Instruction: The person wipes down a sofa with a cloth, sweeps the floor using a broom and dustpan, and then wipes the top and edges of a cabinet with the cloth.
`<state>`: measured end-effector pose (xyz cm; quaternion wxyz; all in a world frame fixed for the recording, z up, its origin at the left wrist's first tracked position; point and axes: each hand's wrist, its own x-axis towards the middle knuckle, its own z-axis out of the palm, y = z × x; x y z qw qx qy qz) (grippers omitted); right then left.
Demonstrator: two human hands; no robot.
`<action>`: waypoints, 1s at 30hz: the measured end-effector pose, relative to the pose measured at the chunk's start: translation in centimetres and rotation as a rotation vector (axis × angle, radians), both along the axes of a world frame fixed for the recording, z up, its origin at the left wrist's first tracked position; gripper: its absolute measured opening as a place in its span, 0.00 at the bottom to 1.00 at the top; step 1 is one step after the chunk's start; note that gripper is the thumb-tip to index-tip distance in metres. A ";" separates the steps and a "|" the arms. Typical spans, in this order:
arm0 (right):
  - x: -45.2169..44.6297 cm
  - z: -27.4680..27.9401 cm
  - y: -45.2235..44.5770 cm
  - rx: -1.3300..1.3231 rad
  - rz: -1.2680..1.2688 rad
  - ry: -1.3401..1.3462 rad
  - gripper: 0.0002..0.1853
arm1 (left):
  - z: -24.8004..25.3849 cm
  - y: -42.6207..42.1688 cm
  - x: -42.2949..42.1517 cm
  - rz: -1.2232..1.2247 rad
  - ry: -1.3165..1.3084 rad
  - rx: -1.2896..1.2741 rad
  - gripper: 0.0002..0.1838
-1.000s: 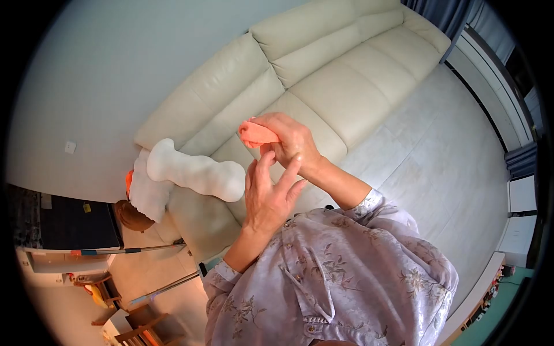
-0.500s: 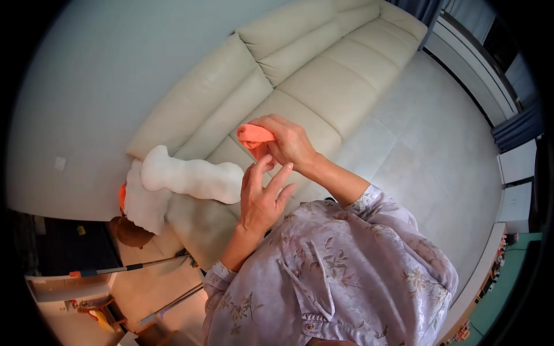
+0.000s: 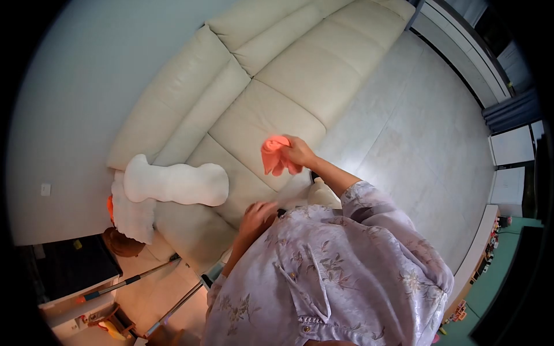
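My right hand (image 3: 299, 152) is closed round one side of an orange cloth (image 3: 275, 154), which hangs folded over the beige sofa seat. Lower and to the left, my left hand (image 3: 259, 215) is close to my body, slightly blurred; its fingers are partly bent and whether they hold anything is hidden. A white wavy-edged cushion (image 3: 178, 183) lies on the sofa to the left of both hands, partly over a pale fluffy cover (image 3: 133, 212).
The beige sofa (image 3: 288, 98) runs from lower left to upper right along the wall. Two poles (image 3: 134, 279) (image 3: 176, 308) lean near the sofa's lower end, beside a brown round object (image 3: 123, 242). Grey floor tiles (image 3: 427, 138) stretch along the right.
My hands have moved apart: the right one has carried the orange cloth to the right and down, and the left one has dropped toward my body. The view has shifted too.
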<state>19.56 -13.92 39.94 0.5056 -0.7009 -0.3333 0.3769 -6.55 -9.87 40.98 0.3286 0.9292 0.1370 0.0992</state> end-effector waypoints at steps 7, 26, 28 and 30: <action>8.8 -18.1 -4.6 -0.236 -0.194 0.424 0.17 | -6.4 -3.2 -0.7 0.169 0.416 -0.344 0.19; 22.2 -24.9 -6.1 -0.530 -0.504 0.593 0.15 | -13.9 -10.5 -0.7 0.487 0.701 -0.655 0.19; 20.2 -21.6 -4.9 -0.434 -0.478 0.653 0.13 | -14.8 -10.6 -2.1 0.501 0.699 -0.674 0.20; 19.3 -22.8 -4.8 -0.439 -0.303 0.125 0.15 | -16.0 -11.3 -3.7 0.528 0.701 -0.698 0.20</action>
